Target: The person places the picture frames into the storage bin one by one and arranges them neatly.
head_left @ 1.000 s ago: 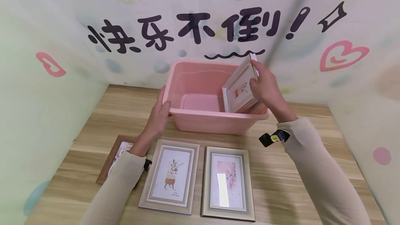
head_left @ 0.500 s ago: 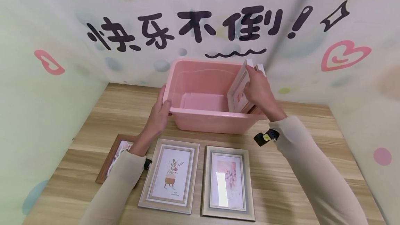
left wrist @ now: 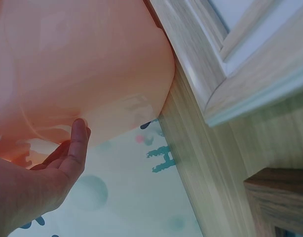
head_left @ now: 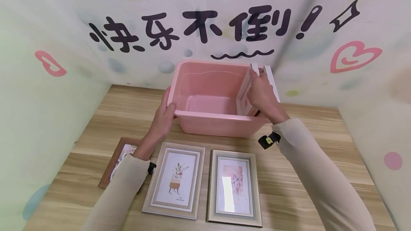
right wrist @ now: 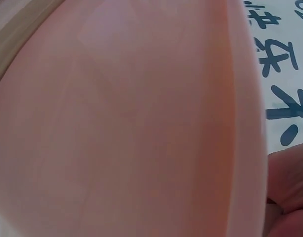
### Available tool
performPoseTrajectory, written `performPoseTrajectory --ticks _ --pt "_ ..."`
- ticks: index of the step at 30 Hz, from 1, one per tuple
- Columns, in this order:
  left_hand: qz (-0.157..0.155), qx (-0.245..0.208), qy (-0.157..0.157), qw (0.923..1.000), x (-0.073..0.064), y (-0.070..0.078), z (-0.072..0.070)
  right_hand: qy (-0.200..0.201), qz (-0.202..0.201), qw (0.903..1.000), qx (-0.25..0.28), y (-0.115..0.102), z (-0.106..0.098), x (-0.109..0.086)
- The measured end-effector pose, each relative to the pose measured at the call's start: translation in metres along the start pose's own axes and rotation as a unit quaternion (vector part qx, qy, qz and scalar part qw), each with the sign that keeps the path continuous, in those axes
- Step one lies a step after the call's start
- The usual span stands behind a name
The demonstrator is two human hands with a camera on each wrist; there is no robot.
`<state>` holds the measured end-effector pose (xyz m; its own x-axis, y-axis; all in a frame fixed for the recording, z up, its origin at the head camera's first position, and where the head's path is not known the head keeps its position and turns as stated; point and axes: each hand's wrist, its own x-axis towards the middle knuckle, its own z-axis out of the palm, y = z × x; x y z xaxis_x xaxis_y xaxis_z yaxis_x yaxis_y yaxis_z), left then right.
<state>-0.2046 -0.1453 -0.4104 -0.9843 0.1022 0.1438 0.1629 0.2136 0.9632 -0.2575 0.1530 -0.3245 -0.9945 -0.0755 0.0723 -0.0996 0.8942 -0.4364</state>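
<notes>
A pink plastic basin stands on the wooden table against the wall. My left hand grips its left rim, thumb over the edge and fingers along the outside; the left wrist view shows those fingers against the basin wall. Inside the basin's right end, my right hand holds a white picture frame by its upper edge. This frame stands on its side, leaning right. Another white-edged picture frame is behind it, partly covered by the hand. Basin wall fills most of the right wrist view.
In front of the basin lie two pale picture frames, one with a plant picture and one with a pink picture. A brown wooden frame lies left, partly under my left forearm. Printed wall sheets border the table.
My right hand has lowered the white picture frame further into the basin and moved slightly left, setting the frame more upright. The left hand keeps its grip on the rim.
</notes>
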Motion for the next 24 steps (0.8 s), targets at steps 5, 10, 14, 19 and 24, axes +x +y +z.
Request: performPoseTrajectory --ticks 5,10,14,19,24 --pt "-0.006 0.004 0.001 1.0 0.0007 0.0021 0.0006 -0.03 -0.019 0.9984 -0.044 -0.0021 -0.0001 -0.0012" --pt "-0.007 0.001 0.0 1.0 0.0004 0.0017 0.001 -0.047 -0.046 0.9891 -0.132 -0.0052 0.0027 -0.0039" --pt "-0.003 -0.003 -0.001 1.0 0.0008 -0.0008 0.0005 -0.051 -0.041 0.9829 -0.172 -0.007 0.0032 -0.0067" --pt "-0.004 -0.004 -0.001 1.0 0.0007 -0.0018 -0.0001 -0.066 -0.01 0.9795 -0.19 -0.0073 0.0005 -0.0089" --pt "-0.004 -0.009 -0.004 0.9999 0.0007 0.0 -0.0006 -0.071 0.003 0.9784 -0.194 -0.004 -0.0019 -0.0084"
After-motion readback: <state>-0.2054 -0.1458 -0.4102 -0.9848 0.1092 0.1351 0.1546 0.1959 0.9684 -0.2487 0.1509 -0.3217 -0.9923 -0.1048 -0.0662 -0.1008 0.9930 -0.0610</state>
